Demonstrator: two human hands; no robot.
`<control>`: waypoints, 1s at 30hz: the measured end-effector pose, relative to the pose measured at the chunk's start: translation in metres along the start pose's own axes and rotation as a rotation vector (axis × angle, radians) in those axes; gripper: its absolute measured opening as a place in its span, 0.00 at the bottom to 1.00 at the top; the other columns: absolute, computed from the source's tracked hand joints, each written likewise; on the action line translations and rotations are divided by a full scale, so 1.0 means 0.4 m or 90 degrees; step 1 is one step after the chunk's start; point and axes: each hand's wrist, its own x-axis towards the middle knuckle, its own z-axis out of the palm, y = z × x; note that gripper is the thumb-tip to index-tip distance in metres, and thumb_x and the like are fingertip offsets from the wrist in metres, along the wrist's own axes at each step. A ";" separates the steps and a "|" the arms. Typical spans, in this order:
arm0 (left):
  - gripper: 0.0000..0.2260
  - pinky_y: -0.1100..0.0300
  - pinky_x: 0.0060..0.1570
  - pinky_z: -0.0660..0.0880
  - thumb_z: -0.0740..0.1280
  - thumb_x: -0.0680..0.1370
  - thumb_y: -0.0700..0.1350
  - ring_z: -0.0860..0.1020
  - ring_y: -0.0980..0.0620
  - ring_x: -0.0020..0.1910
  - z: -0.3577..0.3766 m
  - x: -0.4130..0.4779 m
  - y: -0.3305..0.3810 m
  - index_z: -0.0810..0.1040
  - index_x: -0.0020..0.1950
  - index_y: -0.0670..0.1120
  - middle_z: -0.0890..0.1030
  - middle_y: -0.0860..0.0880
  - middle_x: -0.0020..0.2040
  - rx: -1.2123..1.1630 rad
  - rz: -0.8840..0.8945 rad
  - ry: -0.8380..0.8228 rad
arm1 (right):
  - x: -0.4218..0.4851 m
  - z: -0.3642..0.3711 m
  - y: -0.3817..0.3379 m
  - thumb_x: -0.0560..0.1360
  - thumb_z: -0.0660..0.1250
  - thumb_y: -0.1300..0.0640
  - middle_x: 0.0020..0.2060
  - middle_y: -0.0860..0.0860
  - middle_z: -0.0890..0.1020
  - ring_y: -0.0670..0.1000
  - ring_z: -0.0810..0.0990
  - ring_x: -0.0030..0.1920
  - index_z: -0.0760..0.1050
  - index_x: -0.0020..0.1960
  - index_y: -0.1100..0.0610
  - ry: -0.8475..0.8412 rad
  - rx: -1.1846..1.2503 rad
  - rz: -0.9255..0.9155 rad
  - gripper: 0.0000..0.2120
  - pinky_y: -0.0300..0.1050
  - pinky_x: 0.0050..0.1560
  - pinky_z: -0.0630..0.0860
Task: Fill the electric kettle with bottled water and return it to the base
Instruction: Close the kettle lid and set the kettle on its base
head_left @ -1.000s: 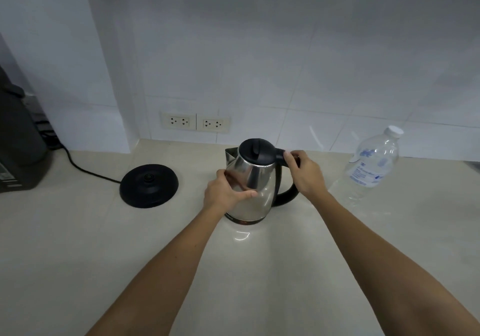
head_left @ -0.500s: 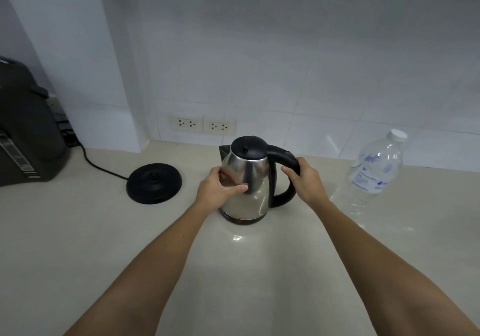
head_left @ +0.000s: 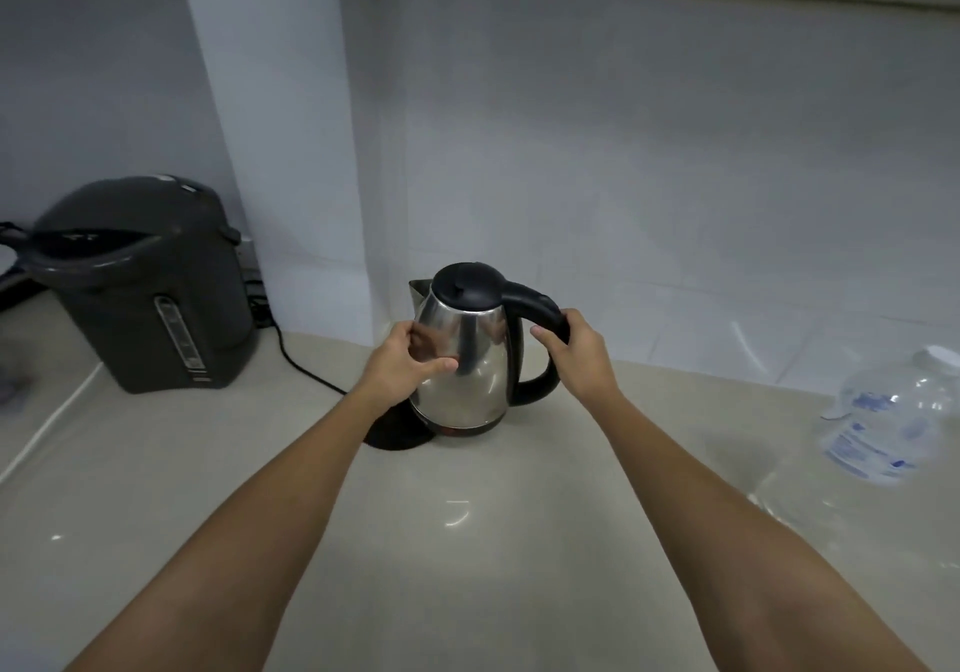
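Kettle (head_left: 462,359) gripped at handle by right hand (head_left: 576,354), steadied by left hand (head_left: 402,365) cupping its body; base (head_left: 395,430) at 7 o'clock, presumably for docking.

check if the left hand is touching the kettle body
Touching. The head view shows the left hand pressed against the kettle on its steel side, thumb lying across the metal with no gap.

A home kitchen: a pale counter (head_left: 467,541) under the hands, white wall tiles (head_left: 649,178) beyond them, a dark hot-water pot (head_left: 150,287) to their left, kettle (head_left: 462,359) between them.
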 end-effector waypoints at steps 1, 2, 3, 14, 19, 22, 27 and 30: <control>0.27 0.59 0.55 0.74 0.78 0.68 0.50 0.78 0.52 0.55 -0.025 0.006 -0.012 0.71 0.62 0.47 0.79 0.51 0.55 0.012 -0.002 0.001 | 0.003 0.028 -0.009 0.77 0.67 0.51 0.42 0.51 0.78 0.51 0.77 0.43 0.74 0.56 0.58 -0.004 0.009 0.004 0.13 0.40 0.42 0.70; 0.27 0.58 0.56 0.75 0.78 0.68 0.50 0.78 0.52 0.55 -0.049 0.013 -0.026 0.71 0.62 0.47 0.79 0.51 0.55 0.017 -0.007 0.000 | 0.006 0.055 -0.017 0.77 0.67 0.51 0.42 0.51 0.79 0.52 0.77 0.44 0.74 0.56 0.59 -0.008 0.017 0.010 0.13 0.41 0.44 0.70; 0.28 0.57 0.57 0.75 0.78 0.68 0.50 0.78 0.51 0.55 -0.071 0.022 -0.044 0.71 0.63 0.47 0.79 0.51 0.54 0.021 -0.014 -0.003 | 0.009 0.082 -0.025 0.77 0.67 0.51 0.43 0.52 0.79 0.53 0.77 0.44 0.74 0.56 0.59 -0.011 0.022 0.017 0.13 0.42 0.45 0.70; 0.31 0.50 0.61 0.76 0.79 0.66 0.49 0.78 0.49 0.57 -0.187 0.093 -0.168 0.70 0.65 0.47 0.79 0.49 0.55 0.004 -0.035 -0.045 | 0.012 0.259 -0.049 0.77 0.67 0.52 0.41 0.49 0.77 0.52 0.76 0.44 0.74 0.57 0.58 0.003 0.040 0.075 0.12 0.41 0.46 0.69; 0.31 0.51 0.59 0.76 0.79 0.66 0.51 0.78 0.49 0.56 -0.187 0.093 -0.189 0.71 0.64 0.48 0.79 0.52 0.53 0.004 -0.041 -0.036 | 0.024 0.272 -0.052 0.77 0.67 0.53 0.38 0.46 0.76 0.51 0.75 0.43 0.73 0.54 0.55 -0.009 0.023 0.080 0.09 0.39 0.41 0.70; 0.27 0.54 0.56 0.76 0.79 0.66 0.51 0.78 0.50 0.52 -0.180 0.082 -0.191 0.72 0.60 0.48 0.78 0.54 0.48 0.003 -0.018 -0.004 | 0.026 0.270 -0.053 0.77 0.68 0.53 0.39 0.46 0.76 0.50 0.75 0.43 0.73 0.52 0.54 -0.008 0.032 0.080 0.08 0.38 0.41 0.70; 0.26 0.59 0.53 0.74 0.79 0.67 0.50 0.77 0.52 0.53 -0.176 0.064 -0.178 0.70 0.60 0.49 0.78 0.53 0.51 -0.002 -0.009 -0.002 | 0.014 0.272 -0.063 0.76 0.69 0.55 0.45 0.47 0.78 0.51 0.77 0.48 0.72 0.61 0.53 0.012 0.031 0.073 0.14 0.44 0.52 0.75; 0.29 0.62 0.51 0.71 0.79 0.67 0.49 0.76 0.54 0.51 -0.178 0.052 -0.173 0.70 0.63 0.47 0.77 0.53 0.51 -0.001 -0.004 0.001 | -0.001 0.275 -0.070 0.75 0.70 0.55 0.54 0.48 0.77 0.48 0.76 0.53 0.69 0.67 0.50 0.067 -0.025 0.033 0.22 0.45 0.56 0.75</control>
